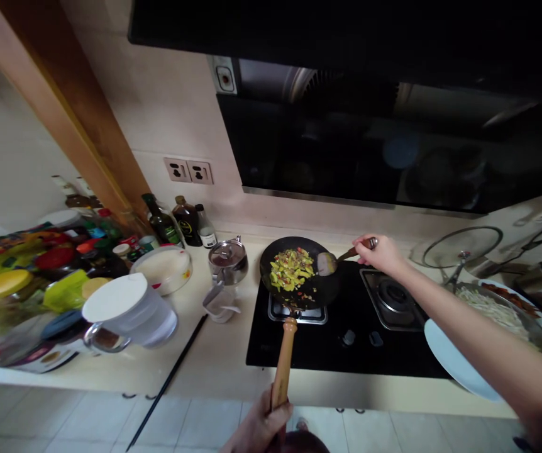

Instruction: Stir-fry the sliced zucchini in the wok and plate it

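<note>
- Left hand (256, 428) closed around the wooden handle (283, 352) of a black wok (275, 255)
- Right hand (379, 257) gripping a spatula (326, 264), its blade inside the wok, just beside the food
- Wok on the left burner of a black gas hob (346, 346)
- Chopped green and red stir-fry (291, 269) in the middle of the wok
- Lidded steel pot (227, 261) on the counter, just left of the hob
- White plate (454, 358) below the right forearm, at the hob's right edge
- Glass lid (462, 246) farther right, beyond the right burner (391, 296)
</note>
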Tool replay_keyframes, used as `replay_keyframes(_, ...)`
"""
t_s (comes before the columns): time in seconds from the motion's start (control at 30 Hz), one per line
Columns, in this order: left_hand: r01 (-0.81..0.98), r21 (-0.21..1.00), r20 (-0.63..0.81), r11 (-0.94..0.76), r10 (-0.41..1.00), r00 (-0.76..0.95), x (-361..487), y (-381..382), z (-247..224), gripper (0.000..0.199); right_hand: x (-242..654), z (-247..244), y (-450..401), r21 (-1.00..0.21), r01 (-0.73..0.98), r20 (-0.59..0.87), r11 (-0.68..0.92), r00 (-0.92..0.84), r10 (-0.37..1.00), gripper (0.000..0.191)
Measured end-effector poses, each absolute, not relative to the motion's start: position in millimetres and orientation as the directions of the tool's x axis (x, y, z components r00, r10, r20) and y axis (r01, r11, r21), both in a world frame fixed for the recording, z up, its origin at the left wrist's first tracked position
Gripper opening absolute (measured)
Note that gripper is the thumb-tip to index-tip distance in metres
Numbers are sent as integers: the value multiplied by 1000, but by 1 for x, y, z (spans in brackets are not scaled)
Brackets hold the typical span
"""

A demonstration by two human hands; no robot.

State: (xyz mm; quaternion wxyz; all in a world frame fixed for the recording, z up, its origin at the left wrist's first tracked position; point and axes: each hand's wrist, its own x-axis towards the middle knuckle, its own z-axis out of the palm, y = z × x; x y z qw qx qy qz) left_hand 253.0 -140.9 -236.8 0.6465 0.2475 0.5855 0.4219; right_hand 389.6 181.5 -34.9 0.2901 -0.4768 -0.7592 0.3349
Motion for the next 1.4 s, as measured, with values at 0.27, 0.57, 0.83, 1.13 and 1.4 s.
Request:
replay_keyframes(0.27, -316, 825, -509, 468, 859, -59, 257, -141, -230, 44, 393, -90, 155, -698, 337, 310, 632, -654, 691, 22)
replay_keyframes(0.57, -338, 812, -516, 475, 856, -37, 255, -140, -229, 48, 409, -112, 100, -178, 107, 270, 978, -951, 153, 30)
replay_keyframes(0.83, -281, 823, -527, 494, 848, -51, 256, -139, -232, 39, 428, -2, 39, -247, 171, 71, 954, -978, 194, 25)
replay_keyframes(1.13, -259, 817, -544, 516, 838, -46, 253, -141, -229, 33, 389, -1, 136, -640, 658, 24, 396, -498, 867, 9)
replay_keyframes(1.4, -274, 815, -535, 511, 845, -18, 248, -141, -228, 37, 376, -42, 138, -838, 515, 4, 183, -329, 944, 16)
